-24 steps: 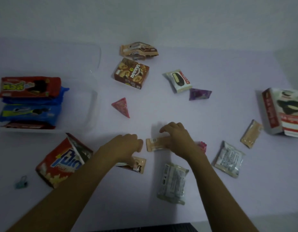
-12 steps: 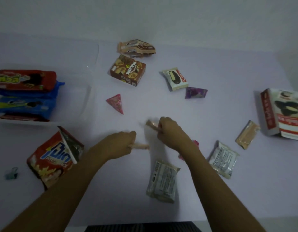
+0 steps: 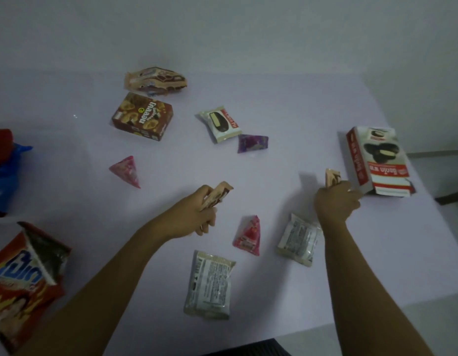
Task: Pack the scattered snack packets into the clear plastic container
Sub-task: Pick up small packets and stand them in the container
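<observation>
My left hand [image 3: 197, 213] is closed around thin tan wafer packets [image 3: 219, 195] held above the table's middle. My right hand [image 3: 334, 205] grips another tan wafer packet [image 3: 331, 177] beside the red-and-white pie box [image 3: 377, 163]. Loose on the table lie two white packets [image 3: 210, 283] [image 3: 298, 238], two pink triangle packets [image 3: 248, 233] [image 3: 126, 170], a purple packet [image 3: 252, 143], a choco pie packet [image 3: 220, 123], a brown biscuit box [image 3: 143, 116] and a tan-brown bag [image 3: 156, 80]. The clear container shows only at the left edge, with red and blue packets [image 3: 4, 160] in it.
A large red chip bag [image 3: 22, 283] lies at the near left. The table's right edge runs close behind the pie box, and its near edge [image 3: 248, 345] is just below my arms.
My right hand swung right from the table's middle to the pie box and picked up the tan packet lying there. My left hand lifted its packets. The view shifted right, pushing the container off frame.
</observation>
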Motion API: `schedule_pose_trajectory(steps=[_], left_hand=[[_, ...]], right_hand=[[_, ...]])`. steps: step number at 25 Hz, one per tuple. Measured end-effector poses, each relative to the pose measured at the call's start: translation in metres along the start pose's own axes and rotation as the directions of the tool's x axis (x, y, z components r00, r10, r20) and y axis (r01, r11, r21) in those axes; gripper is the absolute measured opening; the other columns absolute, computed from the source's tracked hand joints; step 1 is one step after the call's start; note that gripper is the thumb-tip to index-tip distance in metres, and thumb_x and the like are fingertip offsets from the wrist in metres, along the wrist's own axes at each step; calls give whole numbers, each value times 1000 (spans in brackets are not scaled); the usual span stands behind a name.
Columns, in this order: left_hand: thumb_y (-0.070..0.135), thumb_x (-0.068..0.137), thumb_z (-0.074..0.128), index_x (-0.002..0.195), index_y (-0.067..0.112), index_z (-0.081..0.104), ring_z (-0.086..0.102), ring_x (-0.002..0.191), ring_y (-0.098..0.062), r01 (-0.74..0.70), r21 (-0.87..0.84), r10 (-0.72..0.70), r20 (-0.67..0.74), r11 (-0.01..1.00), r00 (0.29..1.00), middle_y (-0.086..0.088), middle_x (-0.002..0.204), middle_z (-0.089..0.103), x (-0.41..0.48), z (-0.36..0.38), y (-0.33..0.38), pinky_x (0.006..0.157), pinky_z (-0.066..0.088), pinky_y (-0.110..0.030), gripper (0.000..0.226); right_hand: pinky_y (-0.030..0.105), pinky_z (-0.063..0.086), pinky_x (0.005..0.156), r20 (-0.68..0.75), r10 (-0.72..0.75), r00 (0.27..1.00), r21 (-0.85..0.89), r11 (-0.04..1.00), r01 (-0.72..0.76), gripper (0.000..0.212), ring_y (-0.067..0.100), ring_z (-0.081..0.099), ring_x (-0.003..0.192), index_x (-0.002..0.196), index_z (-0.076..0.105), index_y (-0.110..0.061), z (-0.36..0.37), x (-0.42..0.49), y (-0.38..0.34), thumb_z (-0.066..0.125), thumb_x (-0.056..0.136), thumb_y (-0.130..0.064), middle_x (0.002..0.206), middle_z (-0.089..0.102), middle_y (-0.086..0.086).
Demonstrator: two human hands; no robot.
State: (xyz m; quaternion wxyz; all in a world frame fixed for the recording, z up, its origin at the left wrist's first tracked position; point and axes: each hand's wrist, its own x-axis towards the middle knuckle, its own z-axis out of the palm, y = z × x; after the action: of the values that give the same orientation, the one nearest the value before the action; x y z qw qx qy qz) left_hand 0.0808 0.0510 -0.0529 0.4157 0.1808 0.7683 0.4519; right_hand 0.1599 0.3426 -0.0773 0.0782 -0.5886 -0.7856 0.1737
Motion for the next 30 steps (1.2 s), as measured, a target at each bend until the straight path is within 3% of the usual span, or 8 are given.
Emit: schedule_pose_trajectory(steps=[4, 8, 12, 17, 19, 22, 26, 30], left_hand=[[14, 93, 46, 110, 17, 49, 59, 65, -18, 6, 43, -6, 13, 999, 1000, -3, 76, 62, 9, 5, 4, 64, 52, -36, 18], [14, 93, 46, 108, 18, 50, 59, 63, -18, 25, 67, -26, 9, 997, 1000, -4, 75, 62, 12, 6, 4, 62, 51, -35, 16], [21, 94, 48, 97, 14, 45, 62, 59, -16, 20, 36, -21, 24, 999, 999, -6, 78, 68, 5, 0, 3, 56, 51, -31, 9], [24, 88, 60, 100, 8, 54, 71, 63, -31, -32, -113, 21, -102, 993, 995, -9, 87, 75, -24, -28, 12, 54, 57, -38, 20], [24, 86, 63, 96, 13, 60, 71, 63, -32, -41, -146, 16, -167, 988, 986, -10, 84, 75, -41, -48, 13, 55, 59, -40, 15], [33, 88, 58, 89, 19, 59, 68, 51, -28, 29, -167, -65, -209, 985, 976, -13, 72, 73, -72, -86, 6, 47, 56, -33, 14], [31, 90, 55, 89, 19, 53, 64, 42, -18, 100, -194, -161, -328, 976, 931, -13, 67, 68, -113, -139, -16, 36, 47, -25, 12], [9, 91, 53, 100, 14, 51, 73, 67, -15, 31, -356, -176, -383, 934, 907, -9, 79, 75, -169, -205, -56, 52, 57, -27, 11]], right_hand=[[50, 31, 104, 106, 106, 989, -22, 994, -104, 64, 47, 28, 128, 139, 22, -2, 7, 17, 16, 52, 90, -30, 140, 28, 31], [44, 38, 99, 219, 122, 968, 48, 990, -136, 74, 43, 43, 123, 135, 26, 2, 3, 20, 15, 65, 83, -34, 134, 44, 27], [30, 41, 68, 258, -124, 958, 26, 992, 121, 35, 34, 59, 88, 103, 58, 1, -9, 10, 3, 59, 86, -29, 99, 64, 20], [27, 39, 51, 229, -402, 887, 168, 913, 371, 15, 27, 57, 60, 77, 58, -1, -35, -40, -47, 56, 79, -16, 69, 64, 13], [27, 42, 51, 299, -487, 821, 369, 852, 372, 11, 25, 57, 56, 78, 62, -2, -43, -76, -69, 58, 79, -12, 68, 66, 13], [30, 52, 50, 464, -579, 671, 631, 747, 209, 10, 28, 68, 63, 90, 67, -8, -40, -137, -101, 61, 83, -12, 77, 72, 14], [23, 54, 54, 591, -623, 513, 677, 729, 104, 24, 17, 67, 63, 105, 66, -8, -19, -201, -140, 64, 82, -3, 84, 72, 8], [21, 52, 54, 632, -657, 412, 688, 720, 93, 28, 6, 64, 55, 105, 68, -10, 0, -267, -185, 67, 79, 1, 85, 71, 5]])
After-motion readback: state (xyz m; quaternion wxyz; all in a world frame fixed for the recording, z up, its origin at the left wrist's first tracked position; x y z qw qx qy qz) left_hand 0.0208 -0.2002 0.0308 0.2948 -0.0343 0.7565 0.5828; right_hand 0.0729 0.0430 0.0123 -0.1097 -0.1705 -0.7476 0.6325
